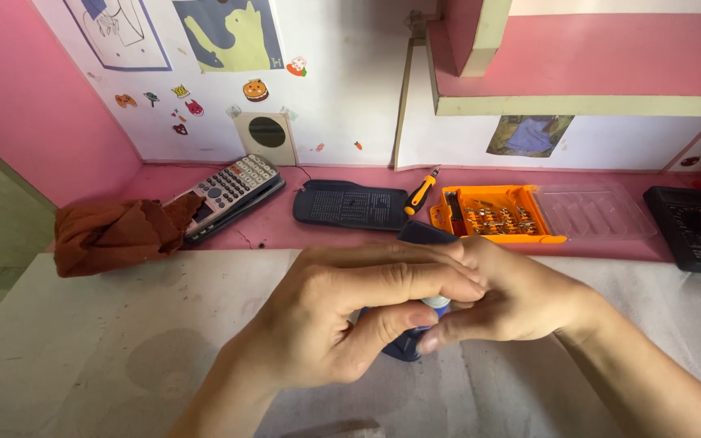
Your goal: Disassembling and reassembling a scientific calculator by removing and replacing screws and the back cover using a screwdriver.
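Both of my hands meet at the middle of the white desk surface (83, 341). My left hand (350, 320) and my right hand (513, 296) are clasped together around a small dark blue device (406, 347). Only its lower edge, a top corner (425, 234) and a small pale round part (436, 302) between my thumbs show. The rest of the device is hidden under my fingers.
On the pink ledge behind lie a crumpled brown cloth (115, 234), a grey calculator (233, 192), a dark plastic cover (342, 204), an orange-handled screwdriver (421, 193), an orange bit case with a clear lid (505, 215) and a black multimeter (695, 229). Stickers dot the white wall.
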